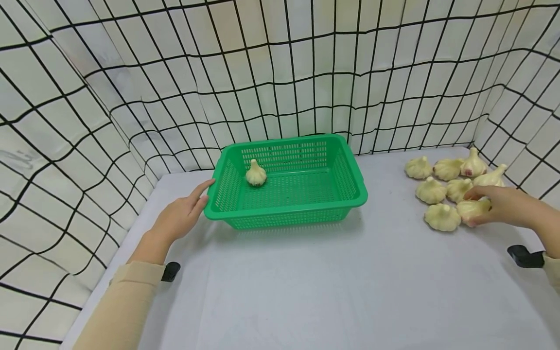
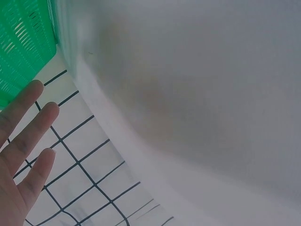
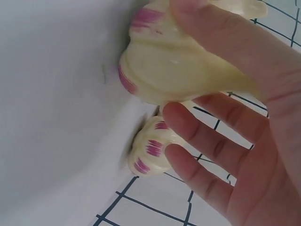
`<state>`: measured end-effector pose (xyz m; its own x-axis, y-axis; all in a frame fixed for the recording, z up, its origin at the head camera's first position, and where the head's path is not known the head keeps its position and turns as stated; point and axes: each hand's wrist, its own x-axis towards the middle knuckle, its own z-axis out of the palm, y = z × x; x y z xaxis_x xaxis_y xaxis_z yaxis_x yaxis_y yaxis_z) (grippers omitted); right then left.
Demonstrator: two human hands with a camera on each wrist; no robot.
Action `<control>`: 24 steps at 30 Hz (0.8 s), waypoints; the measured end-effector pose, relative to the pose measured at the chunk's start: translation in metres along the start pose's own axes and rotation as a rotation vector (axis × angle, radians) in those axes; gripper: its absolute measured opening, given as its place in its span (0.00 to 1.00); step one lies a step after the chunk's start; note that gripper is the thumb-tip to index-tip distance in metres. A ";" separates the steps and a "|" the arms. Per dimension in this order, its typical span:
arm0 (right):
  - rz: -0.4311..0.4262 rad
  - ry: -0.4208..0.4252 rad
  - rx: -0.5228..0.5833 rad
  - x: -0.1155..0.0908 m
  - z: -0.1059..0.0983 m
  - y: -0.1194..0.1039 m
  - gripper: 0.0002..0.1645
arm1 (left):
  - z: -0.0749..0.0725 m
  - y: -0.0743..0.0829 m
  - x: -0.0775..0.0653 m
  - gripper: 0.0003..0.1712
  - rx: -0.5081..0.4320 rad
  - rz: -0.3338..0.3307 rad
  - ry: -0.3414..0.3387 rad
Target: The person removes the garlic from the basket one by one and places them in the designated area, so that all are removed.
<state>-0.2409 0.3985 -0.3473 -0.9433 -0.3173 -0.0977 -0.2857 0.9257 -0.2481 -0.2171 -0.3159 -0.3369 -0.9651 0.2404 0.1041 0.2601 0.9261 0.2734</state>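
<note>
My left hand [image 1: 179, 216] touches the left end of a green plastic basket [image 1: 286, 214] with its fingertips, and the fingers look fairly straight in the left wrist view. Inside the basket, toward its left, one garlic bulb [image 1: 255, 174] stands with its stem up. Far to the right, my right hand [image 1: 507, 206] holds another garlic bulb [image 1: 474, 210] between thumb and fingers, at the near side of a cluster. In the right wrist view the thumb lies across this bulb [image 3: 164, 70], which has purple streaks.
Several more garlic bulbs [image 1: 430, 190] lie close around the held one on the white table [image 1: 306, 287]. A white wall covered with black netting [image 1: 302, 73] rises behind and along both sides. Black wrist mounts [image 1: 170, 271] stick out from the sleeves.
</note>
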 end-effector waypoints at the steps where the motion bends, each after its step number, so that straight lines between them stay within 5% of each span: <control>1: 0.000 0.000 0.005 0.000 0.000 0.000 0.43 | 0.000 0.000 0.000 0.34 -0.001 0.000 -0.002; 16: 0.015 0.011 0.023 -0.004 0.001 0.004 0.42 | 0.000 0.001 0.001 0.34 -0.008 -0.001 -0.006; 24: 0.029 0.033 -0.009 -0.009 -0.018 -0.002 0.47 | 0.000 0.001 0.000 0.33 -0.006 0.004 0.000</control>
<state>-0.2346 0.4034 -0.3287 -0.9562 -0.2836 -0.0728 -0.2596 0.9362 -0.2369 -0.2173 -0.3151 -0.3363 -0.9642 0.2438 0.1046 0.2638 0.9236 0.2783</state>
